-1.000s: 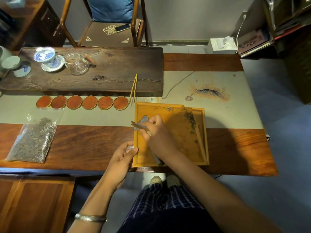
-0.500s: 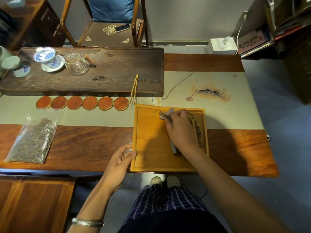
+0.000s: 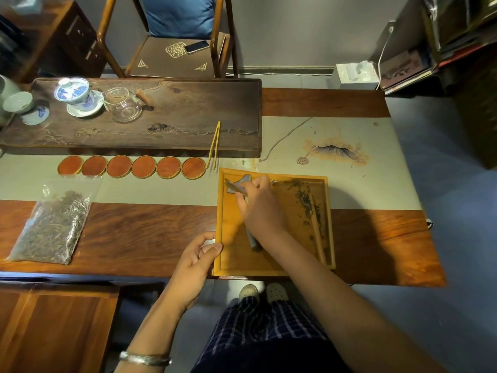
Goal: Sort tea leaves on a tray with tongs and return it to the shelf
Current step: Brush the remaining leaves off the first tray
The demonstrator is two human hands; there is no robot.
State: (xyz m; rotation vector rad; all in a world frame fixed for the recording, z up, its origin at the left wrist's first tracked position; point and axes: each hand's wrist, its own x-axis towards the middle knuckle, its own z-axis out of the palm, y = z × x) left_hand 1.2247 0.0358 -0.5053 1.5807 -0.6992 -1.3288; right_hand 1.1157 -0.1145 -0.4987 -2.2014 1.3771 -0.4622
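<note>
Nearest me, my left hand [image 3: 197, 261] pinches the near left rim of the shallow yellow wooden tray [image 3: 330, 224], thumb on top, a silver bangle [image 3: 145, 358] on that wrist. The tray sits at the near edge of the long red-brown wooden table [image 3: 134, 232]. Over the tray's far left part, my right hand [image 3: 259, 204] is curled around a thin brown stick-like tool [image 3: 236, 187], whose tip points to the tray's far left corner; whether it is tongs I cannot tell. Dark loose tea leaves [image 3: 305, 200] lie strewn along the tray's right side. Well left of the tray lies a clear plastic bag of dark tea [image 3: 52, 228]. Just beyond the tray's far left corner rest pale bamboo tongs [image 3: 214, 145], beside a row of six round reddish coasters [image 3: 131, 166]. Farther left, a dark carved tea board [image 3: 166, 122] carries a blue-and-white lidded cup [image 3: 74, 91].
</note>
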